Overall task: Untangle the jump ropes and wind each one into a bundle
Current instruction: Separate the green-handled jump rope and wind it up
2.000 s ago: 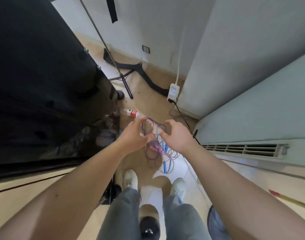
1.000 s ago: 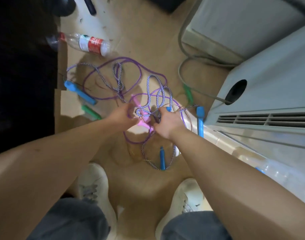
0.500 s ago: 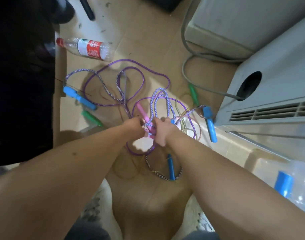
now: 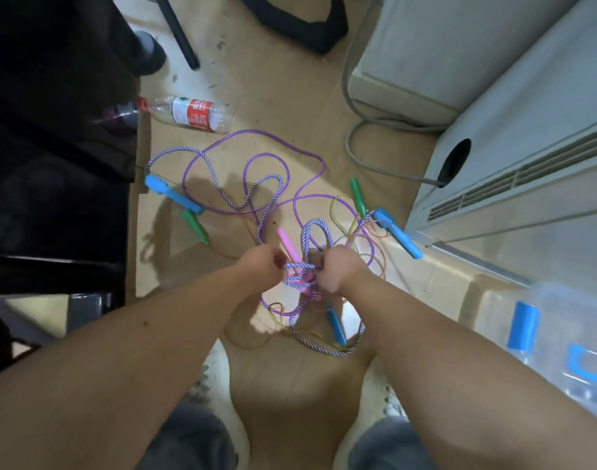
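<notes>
Since half a second ago both hands are drawing slightly apart, and the knot between them is stretching out. The left hand is clenching its curled fingers on strands of the braided rope, purple and white. The right hand is gripping the same bunch from the other side, fingers curled in. Which exact strands each fist is holding cannot be told.

A pink handle is poking out toward 12 o'clock from the gap between the fists. The rest of the tangle is lying on the floor, with the smooth purple rope looping away toward 12 o'clock.

At 10 o'clock from the hands a blue handle and a green handle are lying just beside each other. At 2 o'clock a second green handle and a second blue handle are resting near the white air conditioner. A third blue handle is lying at 5 o'clock. A plastic bottle is lying on its side at 11 o'clock.
</notes>
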Tool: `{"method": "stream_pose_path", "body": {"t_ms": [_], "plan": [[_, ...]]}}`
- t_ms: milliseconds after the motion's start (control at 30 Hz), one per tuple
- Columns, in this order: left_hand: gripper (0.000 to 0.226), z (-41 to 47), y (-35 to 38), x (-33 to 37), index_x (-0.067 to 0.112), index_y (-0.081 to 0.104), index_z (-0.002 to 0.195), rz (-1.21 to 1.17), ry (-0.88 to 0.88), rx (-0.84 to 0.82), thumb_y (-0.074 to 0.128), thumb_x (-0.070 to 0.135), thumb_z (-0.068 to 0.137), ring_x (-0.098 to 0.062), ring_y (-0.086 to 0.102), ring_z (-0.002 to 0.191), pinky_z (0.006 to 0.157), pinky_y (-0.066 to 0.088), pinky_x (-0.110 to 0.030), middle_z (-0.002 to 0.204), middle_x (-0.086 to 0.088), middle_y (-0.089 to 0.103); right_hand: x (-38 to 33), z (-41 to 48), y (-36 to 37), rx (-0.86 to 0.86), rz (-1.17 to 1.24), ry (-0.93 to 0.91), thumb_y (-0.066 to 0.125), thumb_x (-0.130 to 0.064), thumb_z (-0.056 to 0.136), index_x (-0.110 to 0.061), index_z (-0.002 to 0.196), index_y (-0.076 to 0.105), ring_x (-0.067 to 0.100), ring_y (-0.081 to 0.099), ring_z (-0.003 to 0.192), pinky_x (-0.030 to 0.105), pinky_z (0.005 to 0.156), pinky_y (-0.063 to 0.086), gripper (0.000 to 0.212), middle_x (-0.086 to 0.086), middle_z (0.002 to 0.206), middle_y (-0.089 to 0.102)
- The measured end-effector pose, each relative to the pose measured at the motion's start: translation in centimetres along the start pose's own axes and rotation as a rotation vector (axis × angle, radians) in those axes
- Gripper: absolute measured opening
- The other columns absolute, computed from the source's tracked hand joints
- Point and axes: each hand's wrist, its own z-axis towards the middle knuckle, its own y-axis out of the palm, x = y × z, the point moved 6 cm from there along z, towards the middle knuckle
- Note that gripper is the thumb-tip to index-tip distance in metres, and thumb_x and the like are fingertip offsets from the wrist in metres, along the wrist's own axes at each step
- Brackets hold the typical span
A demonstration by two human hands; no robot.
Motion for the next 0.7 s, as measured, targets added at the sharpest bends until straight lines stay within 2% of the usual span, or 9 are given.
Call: {"method": "stream_pose_path", "body": {"t_ms": [33,100,233,367,400,467,567,633,700], "plan": [[0.005,-0.8,-0.7,0.5,0.021,0.065,0.089,-0.045,0.015,0.024,0.068,0.019,0.086,-0.023,0.064,0.091,0.073,0.043,-0.023,0.086,0.004,0.065,-0.3,-1.1,-0.9,0.032,0.037,0.019,0.060,-0.028,0.088,-0.016,0.108,0.066,0.036,0.062,0.105,0.036,0.085,0.053,0.024,0.014,0.104,0.066],[0.016,-2.5,-1.9,1.7,0.025,0.060,0.079,-0.144,0.054,0.044,0.071,0.014,0.082,-0.016,0.058,0.076,0.070,0.042,-0.021,0.072,0.011,0.057,-1.0,-3.0,-2.6,0.086,0.093,0.048,0.062,-0.026,0.088,-0.012,0.102,0.069,0.036,0.063,0.103,0.036,0.085,0.053,0.021,0.017,0.103,0.070],[0.026,-6.4,-4.4,4.2,0.030,0.063,0.091,-0.268,0.155,0.084,0.071,0.008,0.081,-0.008,0.055,0.069,0.079,0.049,-0.024,0.075,0.013,0.058,-2.4,-6.8,-6.0,0.168,0.142,0.057,0.063,-0.022,0.088,-0.011,0.115,0.067,0.032,0.062,0.109,0.032,0.086,0.050,0.030,0.011,0.113,0.070],[0.029,-10.9,-7.7,6.8,0.020,0.066,0.108,-0.384,0.208,0.209,0.048,0.006,0.090,-0.028,0.066,0.061,0.064,0.056,-0.033,0.075,-0.004,0.064,-4.0,-10.7,-9.2,0.232,0.189,0.024,0.059,-0.015,0.086,-0.016,0.120,0.065,0.026,0.063,0.110,0.027,0.083,0.047,0.035,0.005,0.111,0.070],[0.030,-12.1,-8.4,7.5,0.018,0.064,0.112,-0.395,0.236,0.200,0.047,0.006,0.091,-0.031,0.070,0.066,0.059,0.056,-0.031,0.076,-0.005,0.063,-4.4,-11.8,-10.0,0.254,0.205,0.014,0.060,-0.013,0.084,-0.018,0.119,0.065,0.025,0.064,0.106,0.026,0.080,0.046,0.036,0.003,0.105,0.069],[0.027,-14.7,-10.0,9.0,0.018,0.064,0.114,-0.402,0.313,0.186,0.050,0.008,0.093,-0.025,0.074,0.072,0.050,0.049,-0.022,0.078,-0.002,0.062,-5.2,-14.0,-11.8,0.310,0.241,-0.020,0.063,-0.013,0.082,-0.020,0.117,0.065,0.023,0.066,0.098,0.024,0.074,0.044,0.035,0.000,0.098,0.068],[0.015,-18.5,-12.8,11.5,0.025,0.073,0.088,-0.287,0.429,0.320,0.058,0.027,0.093,-0.005,0.060,0.056,0.055,0.042,-0.022,0.070,0.001,0.062,-6.8,-17.4,-14.6,0.388,0.247,-0.090,0.072,-0.021,0.081,-0.017,0.114,0.065,0.021,0.061,0.095,0.023,0.073,0.039,0.035,0.001,0.106,0.068],[0.026,-20.7,-14.3,13.0,0.023,0.072,0.078,-0.244,0.488,0.411,0.057,0.040,0.089,-0.009,0.053,0.059,0.060,0.042,-0.030,0.067,0.000,0.064,-7.8,-19.6,-15.8,0.402,0.279,-0.142,0.078,-0.026,0.079,-0.017,0.118,0.063,0.019,0.060,0.098,0.025,0.080,0.044,0.043,0.000,0.113,0.067],[0.030,-23.1,-15.5,14.5,0.021,0.073,0.081,-0.255,0.550,0.452,0.054,0.043,0.087,-0.015,0.059,0.069,0.069,0.048,-0.031,0.071,0.001,0.069,-8.6,-21.6,-16.4,0.368,0.299,-0.170,0.080,-0.029,0.079,-0.021,0.122,0.065,0.016,0.062,0.108,0.025,0.087,0.046,0.046,-0.003,0.117,0.068]]}}
